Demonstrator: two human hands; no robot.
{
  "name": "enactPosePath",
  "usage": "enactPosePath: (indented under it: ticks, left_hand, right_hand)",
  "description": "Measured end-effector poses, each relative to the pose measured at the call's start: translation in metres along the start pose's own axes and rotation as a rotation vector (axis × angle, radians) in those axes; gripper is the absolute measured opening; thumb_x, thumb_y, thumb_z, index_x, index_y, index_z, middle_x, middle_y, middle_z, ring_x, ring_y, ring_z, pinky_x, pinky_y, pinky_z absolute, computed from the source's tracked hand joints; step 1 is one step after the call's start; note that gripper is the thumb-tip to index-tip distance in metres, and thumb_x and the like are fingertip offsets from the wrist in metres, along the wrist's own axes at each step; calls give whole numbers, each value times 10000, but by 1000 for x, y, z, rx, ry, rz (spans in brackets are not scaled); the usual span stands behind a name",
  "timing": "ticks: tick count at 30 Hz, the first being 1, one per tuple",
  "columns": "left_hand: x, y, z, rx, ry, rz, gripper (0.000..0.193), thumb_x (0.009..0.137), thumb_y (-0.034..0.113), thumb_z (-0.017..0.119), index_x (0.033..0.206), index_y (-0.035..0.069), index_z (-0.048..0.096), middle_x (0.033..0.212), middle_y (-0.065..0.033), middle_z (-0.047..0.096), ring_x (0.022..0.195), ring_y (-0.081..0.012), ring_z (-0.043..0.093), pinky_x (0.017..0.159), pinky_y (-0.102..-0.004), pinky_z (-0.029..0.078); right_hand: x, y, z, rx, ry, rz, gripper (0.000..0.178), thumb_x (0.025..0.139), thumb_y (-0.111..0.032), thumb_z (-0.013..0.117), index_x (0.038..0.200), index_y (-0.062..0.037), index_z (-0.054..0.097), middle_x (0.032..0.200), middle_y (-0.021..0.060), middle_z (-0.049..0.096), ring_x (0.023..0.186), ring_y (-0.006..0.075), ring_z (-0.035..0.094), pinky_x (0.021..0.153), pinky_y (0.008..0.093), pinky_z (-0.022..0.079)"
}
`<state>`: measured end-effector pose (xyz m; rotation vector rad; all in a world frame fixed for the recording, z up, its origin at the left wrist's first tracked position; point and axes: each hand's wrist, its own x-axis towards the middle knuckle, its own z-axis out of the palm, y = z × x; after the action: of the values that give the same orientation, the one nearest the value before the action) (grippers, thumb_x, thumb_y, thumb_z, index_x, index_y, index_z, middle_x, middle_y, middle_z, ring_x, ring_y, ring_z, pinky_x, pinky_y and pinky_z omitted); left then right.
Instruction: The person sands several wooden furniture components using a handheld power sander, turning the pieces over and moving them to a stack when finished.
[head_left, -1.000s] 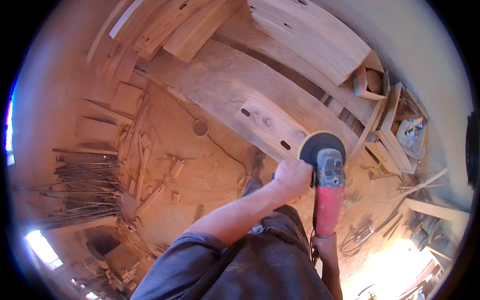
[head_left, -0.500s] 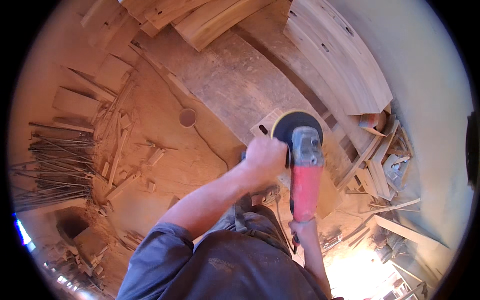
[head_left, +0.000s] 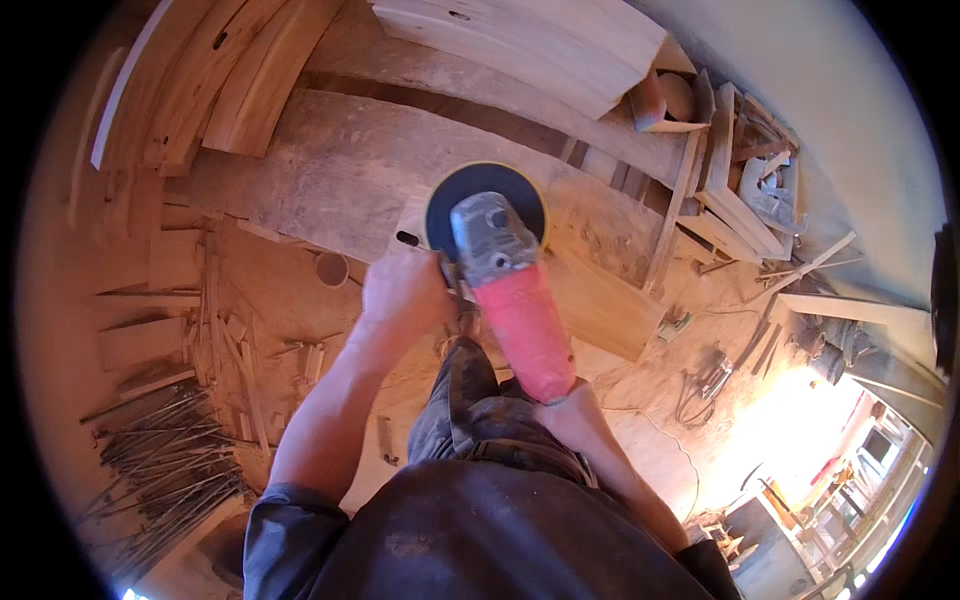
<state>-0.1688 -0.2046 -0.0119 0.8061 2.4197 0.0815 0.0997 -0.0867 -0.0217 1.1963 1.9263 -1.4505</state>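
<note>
Sticks (head_left: 160, 470) lie in a loose bundle on the dusty floor, well left of the left hand (head_left: 402, 295), with small offcuts (head_left: 150, 345) scattered between them. That hand is clenched on the side handle of the grinder (head_left: 505, 290); just left of it a round hole (head_left: 331, 268) shows in the floor. Above it the grinder's black disc (head_left: 485, 195) sits over a wide plank (head_left: 340, 170). The right hand (head_left: 565, 405) grasps the red body's rear end. Further right, a flat board (head_left: 600, 305) lies just beside the grinder, and beyond it stacked wood scraps (head_left: 740, 190) crowd the wall.
</note>
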Motion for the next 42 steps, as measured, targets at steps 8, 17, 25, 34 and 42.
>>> enactPosePath:
  ticks: [8,17,25,34,42]
  left_hand:
    - [-24,137,50,37,-114,235,285,784,328,718,877,63,764,893,-196,736,891,-354,733,783,-462,584]
    - [-44,249,104,-1,-216,433,189,810,200,656,898,72,765,911,-176,744,877,-335,741,779,-460,585]
    - [-52,133,70,1,-79,88,305,754,332,732,895,64,763,899,-206,735,872,-379,725,771,-485,580]
    - [-47,-29,18,-54,13,-184,280,763,316,730,832,46,757,849,-244,721,835,-405,720,762,-505,577]
    - [-60,-2,44,-193,-58,156,214,805,263,704,847,58,749,795,-201,724,790,-373,738,707,-492,588]
  right_hand:
    - [-71,98,-59,141,59,243,265,733,-159,742,873,61,690,806,170,725,790,247,725,686,399,553]
    - [-119,186,-98,371,182,388,170,698,-113,689,636,-3,576,543,40,542,449,140,551,420,348,409]
    - [-88,67,-70,110,153,35,274,748,-174,737,929,29,698,822,203,713,796,307,714,677,408,539]
    - [-5,2,14,-113,14,-113,347,724,-157,720,991,64,694,846,249,727,850,265,742,704,392,547]
    - [-48,64,7,-38,-5,170,311,717,-178,733,944,33,703,826,181,724,810,226,711,698,396,553]
